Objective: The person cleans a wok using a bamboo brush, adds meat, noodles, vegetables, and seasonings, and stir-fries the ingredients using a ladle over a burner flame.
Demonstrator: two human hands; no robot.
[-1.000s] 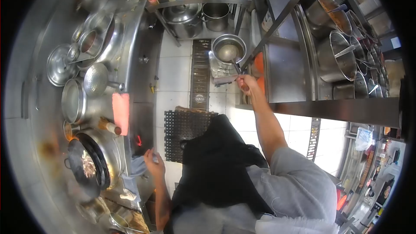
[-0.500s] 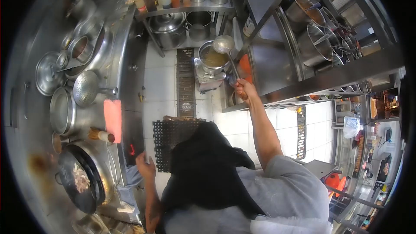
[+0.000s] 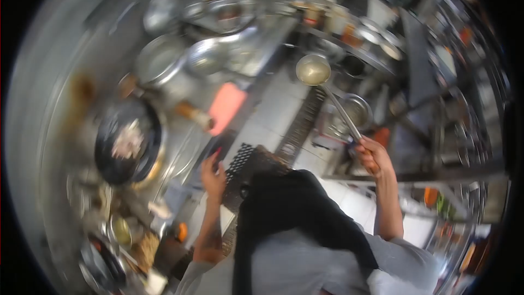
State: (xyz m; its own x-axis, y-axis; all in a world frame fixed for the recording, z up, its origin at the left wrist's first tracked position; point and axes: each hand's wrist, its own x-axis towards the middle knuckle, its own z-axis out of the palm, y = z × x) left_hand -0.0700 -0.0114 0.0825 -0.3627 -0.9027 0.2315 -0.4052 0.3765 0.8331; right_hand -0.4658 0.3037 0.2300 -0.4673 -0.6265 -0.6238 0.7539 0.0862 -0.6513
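My right hand [image 3: 374, 154] is wrapped round the handle of a long metal ladle [image 3: 313, 70]. The ladle's bowl holds a pale, cloudy liquid and is raised up and left of a metal pot [image 3: 360, 110] standing low by the shelving. My left hand [image 3: 213, 176] is empty, thumb and fingers apart, at the front edge of the stove beside a small red part [image 3: 217, 153]. Farther left, a black wok [image 3: 109, 158] sits on the stove with pale sliced food [image 3: 128, 140] inside. Motion blurs much of the view.
A pink cloth [image 3: 227, 108] lies along the counter edge, beside a wooden-handled brush [image 3: 195, 116]. Behind them are a metal pan [image 3: 160, 60] and a strainer [image 3: 206, 56]. Bottles and tins line a shelf at the back. Metal shelving [image 3: 426, 172] flanks my right arm. A black perforated mat [image 3: 238, 161] lies below.
My view has swung left toward the stove. The ladle has moved away from over the pot, its bowl now upright with liquid. My left hand has risen beside the stove's edge.
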